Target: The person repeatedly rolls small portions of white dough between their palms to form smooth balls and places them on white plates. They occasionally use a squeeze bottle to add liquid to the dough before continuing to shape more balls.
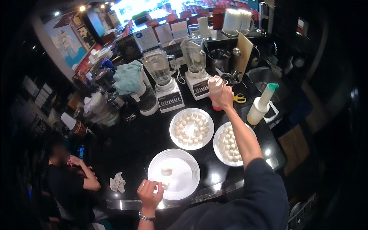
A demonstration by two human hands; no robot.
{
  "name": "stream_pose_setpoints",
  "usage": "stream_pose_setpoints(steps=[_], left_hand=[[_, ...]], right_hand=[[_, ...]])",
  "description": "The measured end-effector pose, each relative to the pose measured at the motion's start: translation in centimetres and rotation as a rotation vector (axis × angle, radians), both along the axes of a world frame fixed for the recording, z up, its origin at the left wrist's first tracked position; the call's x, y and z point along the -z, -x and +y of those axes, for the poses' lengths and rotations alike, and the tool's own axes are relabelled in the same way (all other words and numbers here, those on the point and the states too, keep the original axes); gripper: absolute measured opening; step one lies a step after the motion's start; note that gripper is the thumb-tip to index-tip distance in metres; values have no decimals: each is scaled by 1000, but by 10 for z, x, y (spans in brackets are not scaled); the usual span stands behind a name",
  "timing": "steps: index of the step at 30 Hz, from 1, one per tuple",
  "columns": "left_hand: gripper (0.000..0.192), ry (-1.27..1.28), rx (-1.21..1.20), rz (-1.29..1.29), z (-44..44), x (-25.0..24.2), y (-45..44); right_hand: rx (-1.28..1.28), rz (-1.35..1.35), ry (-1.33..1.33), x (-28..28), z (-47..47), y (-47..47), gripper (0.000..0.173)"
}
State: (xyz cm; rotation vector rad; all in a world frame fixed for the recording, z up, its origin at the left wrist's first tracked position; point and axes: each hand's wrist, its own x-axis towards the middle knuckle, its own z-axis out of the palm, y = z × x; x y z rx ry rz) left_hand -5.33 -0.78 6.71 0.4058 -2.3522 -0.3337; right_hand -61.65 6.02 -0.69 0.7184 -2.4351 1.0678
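Note:
My right hand [224,97] is closed around a pale plastic bottle [216,84] with a red lower end, beside the yellow-handled scissors [239,98]. My left hand [150,193] is at the near left rim of a ribbed white plate [188,184], fingers curled; whether they pinch something small cannot be told. A small whitish piece [166,172] lies on that plate, with a smear or scrap near my fingertips. A white plate [173,139] of round white balls, like dough, stands farther back. Another plate of balls [217,152] is partly hidden by my right forearm.
Two blenders [171,99] [197,82] and a coffee maker with a green cloth [128,77] on top stand at the back. A green-topped dispenser bottle [258,110] is at right, near a sink [264,79]. A crumpled tissue [117,182] lies left; a person [67,184] is beyond it.

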Motion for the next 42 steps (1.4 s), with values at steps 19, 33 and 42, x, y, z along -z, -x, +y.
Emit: stream_pose_setpoints(steps=[19,33,42], left_hand=[[44,979,856,153,94,-189,171],[57,416,702,-114,90,-212,138],[36,603,840,-28,44,-256,77]], right_hand=[[-1304,-151,-187,-162,217,-217,71],[-805,105,-49,-168,221,-289,80],[-657,207,2,-204,201,-330,88]])
